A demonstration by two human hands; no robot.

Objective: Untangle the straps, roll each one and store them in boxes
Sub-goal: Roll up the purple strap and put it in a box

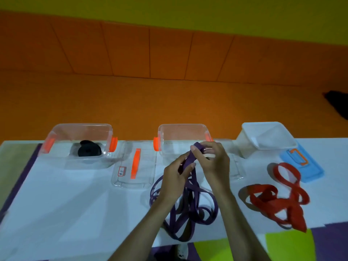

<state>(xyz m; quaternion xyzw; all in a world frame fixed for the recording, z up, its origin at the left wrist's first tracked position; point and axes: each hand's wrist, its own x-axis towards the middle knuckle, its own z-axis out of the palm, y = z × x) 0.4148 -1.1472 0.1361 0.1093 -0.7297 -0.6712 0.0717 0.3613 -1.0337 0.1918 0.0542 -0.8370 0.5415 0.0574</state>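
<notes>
The red-framed label (pixel 122 170) on the clear lid (pixel 146 166) has writing too small to read. The purple strap (pixel 195 183), flat and looped in a tangle, lies at the middle of the near edge of the bench (pixel 75 194). Its lifted top is pinched by the left hand (pixel 176 176) and the right hand (pixel 213 161).

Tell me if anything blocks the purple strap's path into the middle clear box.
Nothing visible does. The left hand and right hand hold the purple strap just in front of the middle box, whose top is open; it looks empty.
</notes>
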